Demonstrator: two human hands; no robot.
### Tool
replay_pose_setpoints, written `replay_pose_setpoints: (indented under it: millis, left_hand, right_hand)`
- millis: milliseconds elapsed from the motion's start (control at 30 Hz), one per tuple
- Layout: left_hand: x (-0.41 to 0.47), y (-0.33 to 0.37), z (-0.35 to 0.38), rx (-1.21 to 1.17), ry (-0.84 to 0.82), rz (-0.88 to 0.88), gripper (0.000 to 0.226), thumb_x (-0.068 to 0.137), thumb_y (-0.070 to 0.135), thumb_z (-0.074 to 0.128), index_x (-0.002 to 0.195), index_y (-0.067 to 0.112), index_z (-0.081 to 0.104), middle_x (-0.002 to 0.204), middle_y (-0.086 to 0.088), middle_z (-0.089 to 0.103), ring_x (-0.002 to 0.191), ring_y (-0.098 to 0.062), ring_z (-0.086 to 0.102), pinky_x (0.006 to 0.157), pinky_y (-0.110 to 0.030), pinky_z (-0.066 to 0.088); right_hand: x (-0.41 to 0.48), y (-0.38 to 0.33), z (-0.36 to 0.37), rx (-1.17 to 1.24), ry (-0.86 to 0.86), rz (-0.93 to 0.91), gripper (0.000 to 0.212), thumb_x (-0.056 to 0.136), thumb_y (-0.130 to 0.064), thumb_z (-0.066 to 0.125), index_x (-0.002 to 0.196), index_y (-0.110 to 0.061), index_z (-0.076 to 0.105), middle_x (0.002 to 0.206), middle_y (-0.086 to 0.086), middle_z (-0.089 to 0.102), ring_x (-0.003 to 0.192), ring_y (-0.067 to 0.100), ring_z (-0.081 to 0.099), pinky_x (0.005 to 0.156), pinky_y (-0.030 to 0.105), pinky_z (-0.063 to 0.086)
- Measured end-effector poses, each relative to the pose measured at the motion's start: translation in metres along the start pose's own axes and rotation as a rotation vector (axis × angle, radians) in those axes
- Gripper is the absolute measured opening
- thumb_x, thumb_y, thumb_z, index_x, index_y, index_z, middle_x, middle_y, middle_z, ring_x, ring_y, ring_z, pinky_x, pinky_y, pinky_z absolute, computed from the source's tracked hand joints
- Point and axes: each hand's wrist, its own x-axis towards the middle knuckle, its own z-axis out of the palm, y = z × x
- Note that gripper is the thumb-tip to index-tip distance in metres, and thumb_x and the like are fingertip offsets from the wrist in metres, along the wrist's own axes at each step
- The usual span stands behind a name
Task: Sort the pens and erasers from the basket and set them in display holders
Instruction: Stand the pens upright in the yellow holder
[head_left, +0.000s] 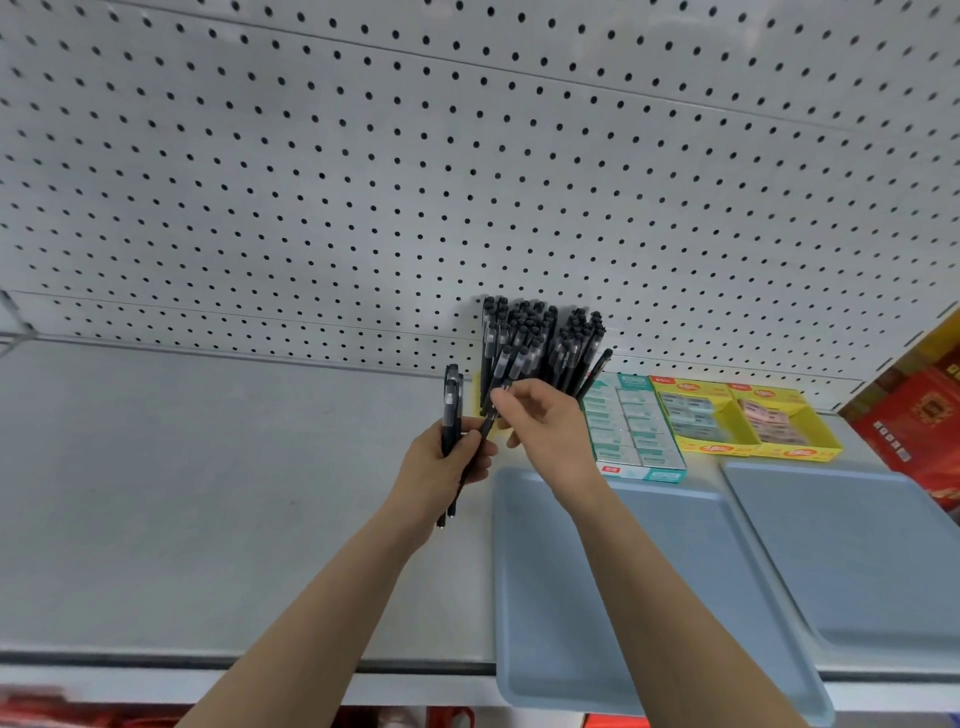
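Slim black pens (451, 410) with caps uppermost stand near-vertical, gripped in the left hand (441, 467) above the shelf (208, 493). The right hand (545, 421) pinches a single pen (485, 427), tilted top-right, just beside the displayed pens (540, 343).

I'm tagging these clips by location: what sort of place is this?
Most likely a shop's stationery shelf: a pegboard back panel, a tight upright bunch of black pens, and open yellow cartons and a teal carton of packaged erasers on the metal shelf.
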Motion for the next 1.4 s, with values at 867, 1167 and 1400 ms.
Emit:
replay_pose_setpoints:
  millis: [867, 1167, 1400]
  left_hand:
    - [0.001, -0.005, -0.010, 0.173, 0.144, -0.030, 0.019, 0.100, 0.010, 0.044, 0.114, 0.015, 0.056, 0.094, -0.001, 0.065, 0.064, -0.012, 0.051, 0.057, -0.023, 0.047]
    - [-0.004, -0.002, -0.007, 0.161, 0.089, 0.036, 0.010, 0.096, 0.013, 0.054, 0.106, 0.014, 0.056, 0.083, -0.002, 0.072, 0.060, -0.012, 0.057, 0.066, -0.026, 0.052]
    - [-0.001, -0.004, 0.000, 0.152, 0.033, 0.038, 0.013, 0.096, 0.013, 0.057, 0.107, 0.008, 0.055, 0.087, -0.005, 0.073, 0.065, -0.012, 0.060, 0.069, -0.028, 0.054]
  right_hand:
    - [0.027, 0.009, -0.034, -0.403, 0.196, -0.238, 0.019, 0.102, -0.021, 0.050, 0.108, -0.009, 0.064, 0.086, 0.004, 0.070, 0.081, 0.016, 0.070, 0.077, 0.043, 0.055]
    - [0.019, 0.012, -0.029, -0.432, 0.324, -0.198, 0.020, 0.095, -0.032, 0.061, 0.104, -0.014, 0.060, 0.076, -0.004, 0.065, 0.069, 0.015, 0.062, 0.069, 0.036, 0.051]
    - [-0.004, 0.013, -0.009, -0.156, -0.055, -0.032, 0.020, 0.093, -0.038, 0.063, 0.092, -0.020, 0.071, 0.081, -0.010, 0.069, 0.075, 0.003, 0.060, 0.069, 0.019, 0.048]
